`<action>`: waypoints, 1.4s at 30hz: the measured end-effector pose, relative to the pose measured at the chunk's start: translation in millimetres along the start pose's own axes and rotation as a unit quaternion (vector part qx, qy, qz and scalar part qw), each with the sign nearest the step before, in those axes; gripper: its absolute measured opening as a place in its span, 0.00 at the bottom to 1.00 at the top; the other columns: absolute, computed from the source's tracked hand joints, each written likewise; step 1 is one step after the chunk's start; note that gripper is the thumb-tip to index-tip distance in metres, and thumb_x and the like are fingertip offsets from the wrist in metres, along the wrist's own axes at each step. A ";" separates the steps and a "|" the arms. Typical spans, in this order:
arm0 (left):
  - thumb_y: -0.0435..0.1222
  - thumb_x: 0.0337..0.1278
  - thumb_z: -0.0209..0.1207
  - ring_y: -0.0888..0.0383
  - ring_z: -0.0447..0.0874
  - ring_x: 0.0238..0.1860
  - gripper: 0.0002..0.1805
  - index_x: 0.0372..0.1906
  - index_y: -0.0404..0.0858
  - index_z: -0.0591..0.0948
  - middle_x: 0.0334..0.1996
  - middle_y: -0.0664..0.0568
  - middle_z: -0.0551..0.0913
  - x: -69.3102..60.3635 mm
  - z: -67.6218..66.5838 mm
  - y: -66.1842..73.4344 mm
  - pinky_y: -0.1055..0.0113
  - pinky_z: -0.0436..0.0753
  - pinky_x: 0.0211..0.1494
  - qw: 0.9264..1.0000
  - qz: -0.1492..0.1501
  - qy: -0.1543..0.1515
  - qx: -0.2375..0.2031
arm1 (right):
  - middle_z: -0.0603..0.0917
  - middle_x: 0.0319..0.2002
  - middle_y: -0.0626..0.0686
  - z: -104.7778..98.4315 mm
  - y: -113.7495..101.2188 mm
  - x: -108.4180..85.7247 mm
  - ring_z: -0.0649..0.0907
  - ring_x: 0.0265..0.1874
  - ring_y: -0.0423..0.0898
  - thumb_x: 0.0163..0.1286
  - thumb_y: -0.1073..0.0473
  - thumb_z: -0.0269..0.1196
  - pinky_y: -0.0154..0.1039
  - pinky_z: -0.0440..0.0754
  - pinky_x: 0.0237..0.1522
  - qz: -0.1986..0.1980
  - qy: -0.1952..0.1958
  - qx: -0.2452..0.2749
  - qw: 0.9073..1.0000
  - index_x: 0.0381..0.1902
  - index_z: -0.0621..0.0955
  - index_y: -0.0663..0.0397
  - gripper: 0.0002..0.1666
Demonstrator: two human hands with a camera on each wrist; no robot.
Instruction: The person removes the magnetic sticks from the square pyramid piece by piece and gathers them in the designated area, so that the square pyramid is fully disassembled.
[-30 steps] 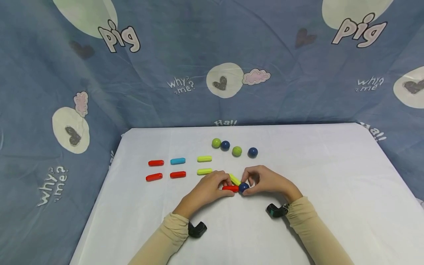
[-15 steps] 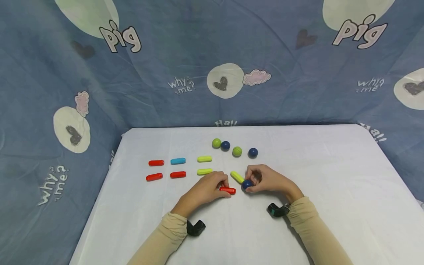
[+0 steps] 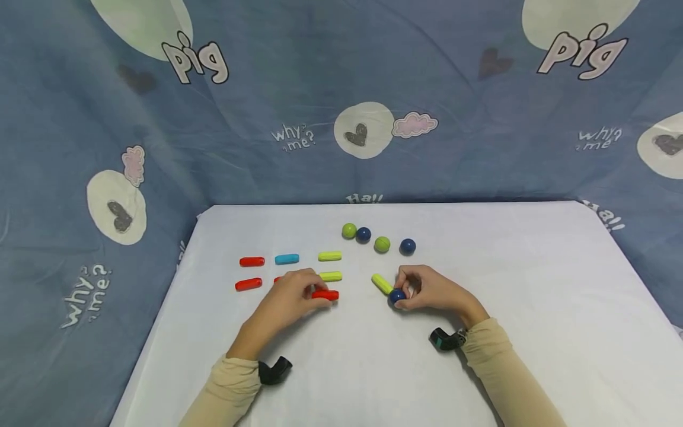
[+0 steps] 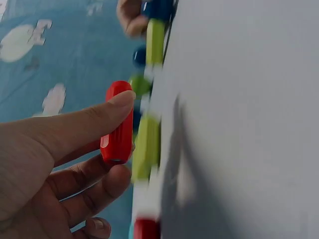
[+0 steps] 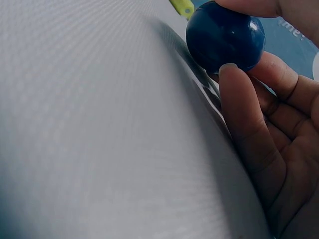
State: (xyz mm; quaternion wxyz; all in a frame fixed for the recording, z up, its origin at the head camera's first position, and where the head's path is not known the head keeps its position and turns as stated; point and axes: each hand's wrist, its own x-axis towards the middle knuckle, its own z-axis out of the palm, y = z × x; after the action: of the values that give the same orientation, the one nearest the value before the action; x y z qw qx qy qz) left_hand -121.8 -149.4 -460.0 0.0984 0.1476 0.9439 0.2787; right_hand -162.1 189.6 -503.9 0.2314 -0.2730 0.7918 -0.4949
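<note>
My left hand (image 3: pixel 288 299) pinches a red magnetic rod (image 3: pixel 326 295) between thumb and fingers; in the left wrist view the red rod (image 4: pixel 118 127) is held above the white table. Farther right, my right hand (image 3: pixel 434 289) grips a dark blue ball (image 3: pixel 396 296) with its fingertips. A yellow-green rod (image 3: pixel 382 284) touches that ball and points away to the upper left. The right wrist view shows the glossy blue ball (image 5: pixel 227 37) between thumb and fingers, with just an end of the yellow-green rod (image 5: pixel 183 7) behind it.
Left of centre lie red rods (image 3: pixel 251 261), a light blue rod (image 3: pixel 287 259) and two yellow-green rods (image 3: pixel 329 255); my left hand partly hides one red rod. Behind them sit green balls (image 3: pixel 382 244) and blue balls (image 3: pixel 408 247). A patterned blue cloth (image 3: pixel 299 172) borders the table.
The red rod has come apart from the blue ball and travelled left with my left hand. My right hand shifted slightly right with the ball and yellow-green rod, then stayed nearly still.
</note>
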 end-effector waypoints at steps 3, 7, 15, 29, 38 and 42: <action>0.43 0.50 0.78 0.61 0.76 0.35 0.13 0.40 0.50 0.88 0.32 0.62 0.82 -17.0 -15.2 -22.5 0.65 0.78 0.41 0.999 -0.016 0.032 0.010 | 0.80 0.31 0.51 0.3 -1.6 0.9 0.77 0.31 0.39 0.58 0.62 0.76 0.31 0.77 0.35 0.001 0.000 0.005 1.000 0.38 0.80 0.54 0.14; 0.40 0.49 0.79 0.60 0.77 0.36 0.13 0.40 0.48 0.89 0.33 0.60 0.84 -36.7 -29.5 -52.7 0.64 0.79 0.42 0.998 -0.024 0.055 0.027 | 0.80 0.32 0.50 0.5 -1.6 0.7 0.77 0.31 0.39 0.59 0.62 0.76 0.31 0.77 0.35 0.001 -0.001 0.007 1.000 0.38 0.80 0.54 0.14; 0.36 0.47 0.79 0.56 0.78 0.37 0.13 0.40 0.42 0.90 0.36 0.54 0.87 -54.7 -50.3 -85.5 0.59 0.79 0.43 0.996 -0.054 0.061 0.034 | 0.80 0.32 0.52 1.4 1.5 -0.2 0.77 0.30 0.38 0.59 0.62 0.76 0.32 0.77 0.34 -0.005 0.002 0.014 1.000 0.38 0.81 0.54 0.14; 0.37 0.46 0.79 0.53 0.78 0.39 0.16 0.41 0.40 0.88 0.37 0.51 0.86 -60.4 -59.7 -97.4 0.60 0.79 0.42 0.994 -0.108 0.014 0.023 | 0.80 0.31 0.50 -0.4 -1.8 1.6 0.77 0.31 0.40 0.58 0.62 0.76 0.31 0.77 0.33 0.000 0.005 0.009 1.000 0.38 0.81 0.54 0.14; 0.37 0.45 0.80 0.54 0.78 0.39 0.17 0.41 0.39 0.88 0.35 0.51 0.84 -59.9 -57.9 -100.8 0.62 0.79 0.41 0.993 -0.114 0.009 0.019 | 0.79 0.31 0.50 0.0 -1.1 1.2 0.77 0.30 0.39 0.58 0.63 0.76 0.31 0.77 0.32 -0.001 0.004 0.012 1.000 0.38 0.81 0.54 0.14; 0.37 0.45 0.80 0.53 0.77 0.40 0.19 0.44 0.38 0.88 0.36 0.50 0.84 -60.2 -58.5 -100.4 0.62 0.79 0.40 0.993 -0.120 0.006 0.017 | 0.80 0.31 0.50 0.3 -0.9 1.5 0.77 0.30 0.39 0.59 0.63 0.76 0.31 0.77 0.32 -0.003 0.003 0.008 1.000 0.38 0.81 0.53 0.14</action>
State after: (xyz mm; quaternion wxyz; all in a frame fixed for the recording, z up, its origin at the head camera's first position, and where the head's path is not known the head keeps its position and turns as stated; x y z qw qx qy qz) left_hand -103.6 -279.0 -461.3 0.1233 0.0334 0.9600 0.2493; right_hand -162.9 188.1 -503.4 0.2296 -0.2715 0.7878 -0.5029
